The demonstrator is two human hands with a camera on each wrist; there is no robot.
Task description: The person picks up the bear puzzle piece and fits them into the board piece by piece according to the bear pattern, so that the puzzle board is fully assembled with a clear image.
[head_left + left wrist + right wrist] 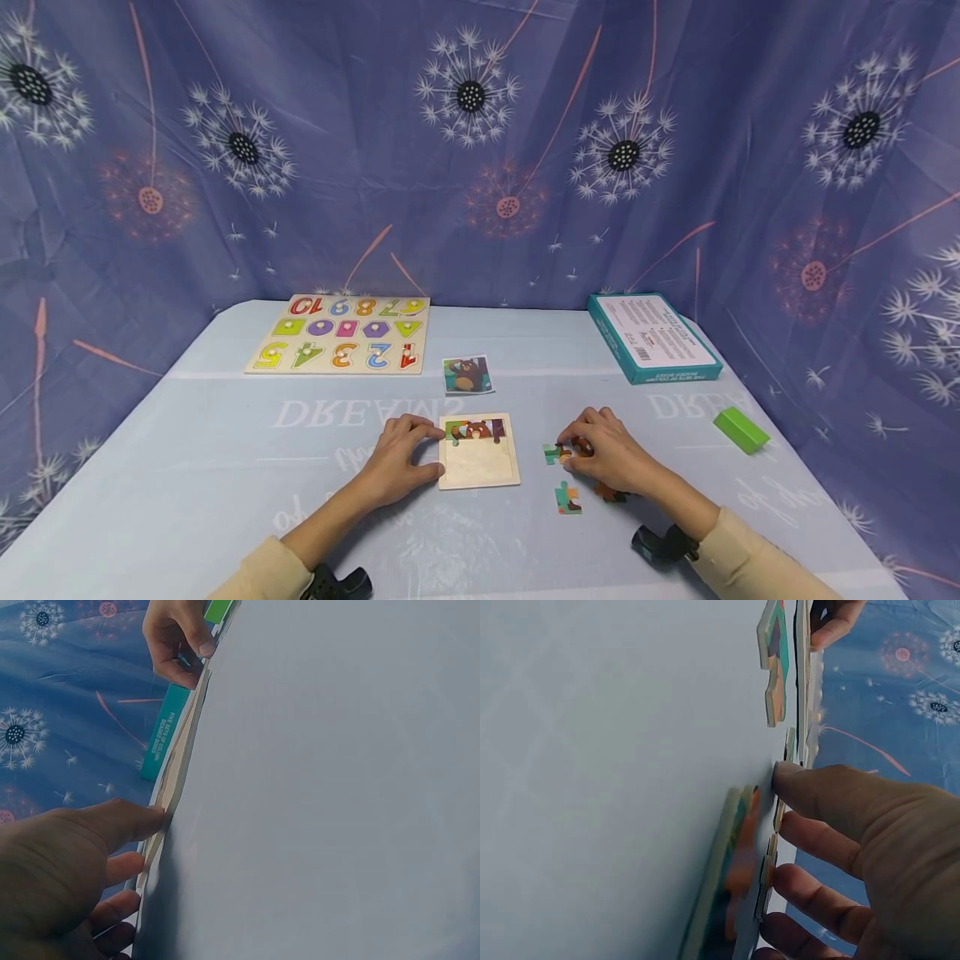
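A square wooden puzzle tray (478, 467) lies on the table, its top row filled with pieces showing a bear's head. Along the tray's left edge rest the thumb and fingers of my left hand (401, 462); the left wrist view shows the thumb against the edge. My right hand (611, 450) pinches a green and brown puzzle piece (552, 454) flat on the table, right of the tray. Partly under that hand are a brown piece (582, 447) and another brown piece (609, 493). Nearer me lies a loose teal and orange piece (567, 498).
Behind the tray lies a bear picture card (468, 376). A number-and-shape board (341, 333) is at the back left, and a teal-edged box (654, 337) at the back right. A green block (741, 430) sits near the right table edge.
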